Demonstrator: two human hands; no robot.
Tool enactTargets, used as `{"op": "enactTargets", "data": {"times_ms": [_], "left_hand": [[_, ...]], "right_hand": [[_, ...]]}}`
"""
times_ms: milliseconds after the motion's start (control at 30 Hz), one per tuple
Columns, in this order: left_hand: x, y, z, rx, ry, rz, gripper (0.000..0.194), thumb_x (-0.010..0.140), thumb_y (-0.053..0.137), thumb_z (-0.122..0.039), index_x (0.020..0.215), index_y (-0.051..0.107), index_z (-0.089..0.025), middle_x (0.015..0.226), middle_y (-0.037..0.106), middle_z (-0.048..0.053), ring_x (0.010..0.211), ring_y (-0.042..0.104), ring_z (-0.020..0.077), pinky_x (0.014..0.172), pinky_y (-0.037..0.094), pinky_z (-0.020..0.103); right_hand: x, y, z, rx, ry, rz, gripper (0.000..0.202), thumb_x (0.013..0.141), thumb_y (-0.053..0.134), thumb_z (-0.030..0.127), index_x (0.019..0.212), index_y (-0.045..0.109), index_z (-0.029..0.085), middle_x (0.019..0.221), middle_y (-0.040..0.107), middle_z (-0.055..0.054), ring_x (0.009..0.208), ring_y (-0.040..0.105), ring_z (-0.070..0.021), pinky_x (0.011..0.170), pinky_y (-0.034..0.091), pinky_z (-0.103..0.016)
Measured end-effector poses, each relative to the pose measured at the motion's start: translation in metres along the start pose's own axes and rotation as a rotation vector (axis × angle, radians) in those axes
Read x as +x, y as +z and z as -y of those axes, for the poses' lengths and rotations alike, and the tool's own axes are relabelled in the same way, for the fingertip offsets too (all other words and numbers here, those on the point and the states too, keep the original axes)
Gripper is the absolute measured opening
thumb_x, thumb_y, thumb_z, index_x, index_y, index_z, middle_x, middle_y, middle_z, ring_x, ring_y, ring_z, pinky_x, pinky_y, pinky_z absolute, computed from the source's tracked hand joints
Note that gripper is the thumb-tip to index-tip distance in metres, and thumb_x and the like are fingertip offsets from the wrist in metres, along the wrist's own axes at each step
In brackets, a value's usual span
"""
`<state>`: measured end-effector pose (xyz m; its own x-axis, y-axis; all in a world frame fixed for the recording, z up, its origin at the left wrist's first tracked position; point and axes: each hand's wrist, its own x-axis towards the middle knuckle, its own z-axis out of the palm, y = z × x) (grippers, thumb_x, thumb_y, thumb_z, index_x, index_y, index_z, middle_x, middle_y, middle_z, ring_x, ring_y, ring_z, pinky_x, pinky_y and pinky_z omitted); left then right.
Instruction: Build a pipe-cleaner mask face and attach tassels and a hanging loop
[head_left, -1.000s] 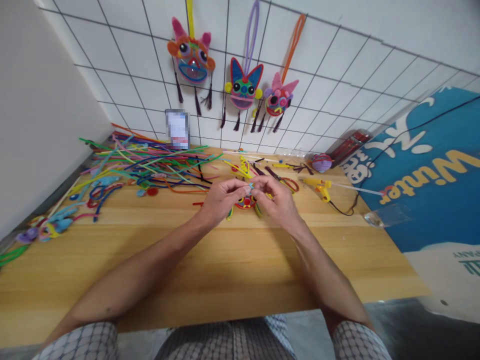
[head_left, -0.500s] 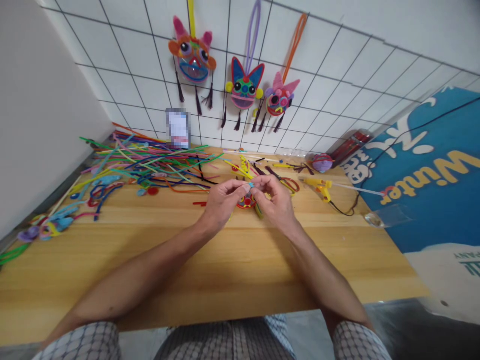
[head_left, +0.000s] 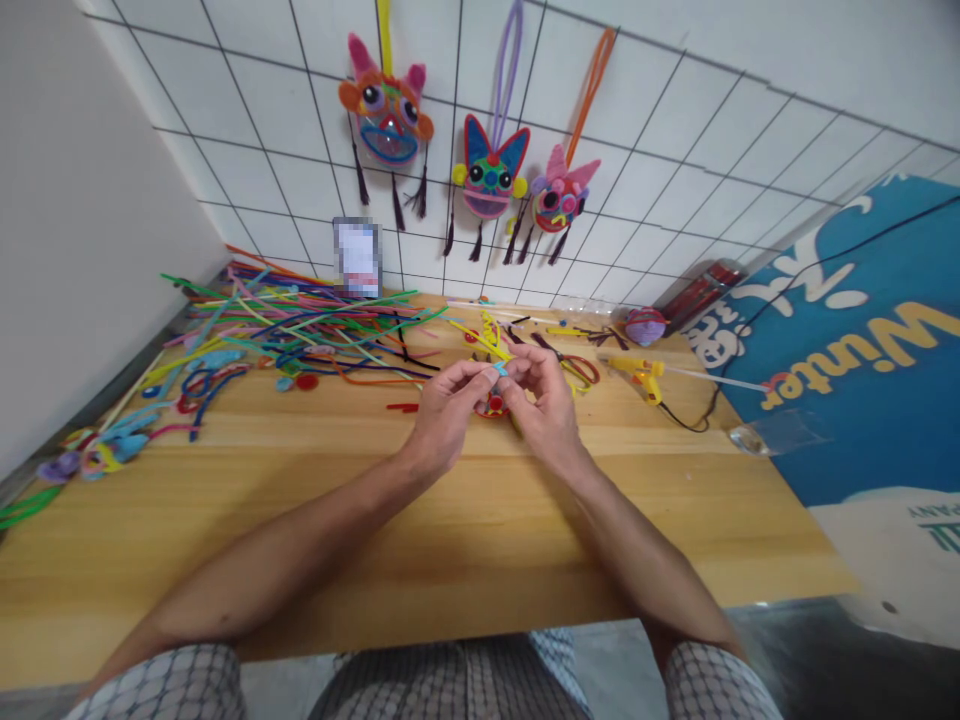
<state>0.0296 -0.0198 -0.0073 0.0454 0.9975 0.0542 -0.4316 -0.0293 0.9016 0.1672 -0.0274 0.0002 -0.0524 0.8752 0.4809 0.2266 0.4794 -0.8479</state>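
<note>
Between the fingertips of both hands is a small light-blue piece (head_left: 499, 369). My left hand (head_left: 448, 405) pinches it from the left, thumb against fingers. From the right, my right hand (head_left: 546, 405) closes its thumb and fingers on the same piece. Just below the fingertips a red and yellow decorated face (head_left: 495, 403) lies on the table, partly hidden by both hands. Behind the hands sits a yellow coiled stem (head_left: 490, 332). Scissors with orange handles (head_left: 579, 370) lie right of my right hand.
Colourful pipe cleaners (head_left: 322, 325) are heaped at the back left of the wooden table (head_left: 480, 540). A yellow glue gun (head_left: 643, 377) and a red flask (head_left: 703, 292) stand right. A phone (head_left: 358, 257) leans on the wall under a hanging mask (head_left: 386, 112). Loose blue pieces (head_left: 120, 440) lie far left.
The light-blue piece shows a little more between the fingertips. My right hand has shifted slightly left and turned a little; my left hand has barely moved.
</note>
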Motion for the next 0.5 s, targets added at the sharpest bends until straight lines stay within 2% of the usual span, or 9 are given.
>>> {"op": "enactTargets", "data": {"times_ms": [100, 267, 400, 500], "left_hand": [[-0.002, 0.002, 0.000, -0.064, -0.008, -0.008, 0.025, 0.071, 0.084, -0.040, 0.080, 0.073, -0.019, 0.066, 0.061, -0.003, 0.059, 0.047, 0.0084, 0.057, 0.040, 0.023], [0.001, 0.000, -0.002, -0.086, 0.014, 0.016, 0.024, 0.071, 0.085, -0.037, 0.082, 0.074, -0.019, 0.065, 0.062, -0.004, 0.057, 0.048, 0.0077, 0.056, 0.038, 0.023], [0.009, -0.007, -0.005, 0.026, 0.020, 0.089, 0.024, 0.072, 0.086, -0.038, 0.082, 0.076, -0.018, 0.063, 0.060, -0.004, 0.058, 0.047, 0.0086, 0.057, 0.038, 0.023], [0.015, -0.013, -0.011, 0.158, 0.044, 0.158, 0.027, 0.072, 0.085, -0.043, 0.079, 0.077, -0.018, 0.065, 0.064, -0.002, 0.060, 0.049, 0.0102, 0.059, 0.040, 0.024]], "right_hand": [[-0.004, 0.006, -0.002, -0.002, 0.018, -0.065, 0.022, 0.095, 0.068, 0.035, 0.113, 0.059, 0.026, 0.094, 0.068, -0.001, 0.082, 0.066, -0.0162, 0.076, 0.056, -0.031], [-0.004, 0.007, -0.004, -0.001, 0.029, -0.097, 0.010, 0.094, 0.066, 0.033, 0.096, 0.064, 0.024, 0.081, 0.067, 0.000, 0.069, 0.061, -0.0141, 0.066, 0.051, -0.029], [0.003, -0.002, -0.002, -0.029, 0.029, -0.059, 0.011, 0.091, 0.069, 0.033, 0.090, 0.065, 0.023, 0.072, 0.062, 0.003, 0.063, 0.055, -0.0129, 0.060, 0.046, -0.027], [0.009, -0.011, 0.000, -0.022, 0.036, -0.003, 0.012, 0.087, 0.071, 0.034, 0.087, 0.066, 0.023, 0.068, 0.059, 0.004, 0.062, 0.053, -0.0127, 0.059, 0.046, -0.026]]}}
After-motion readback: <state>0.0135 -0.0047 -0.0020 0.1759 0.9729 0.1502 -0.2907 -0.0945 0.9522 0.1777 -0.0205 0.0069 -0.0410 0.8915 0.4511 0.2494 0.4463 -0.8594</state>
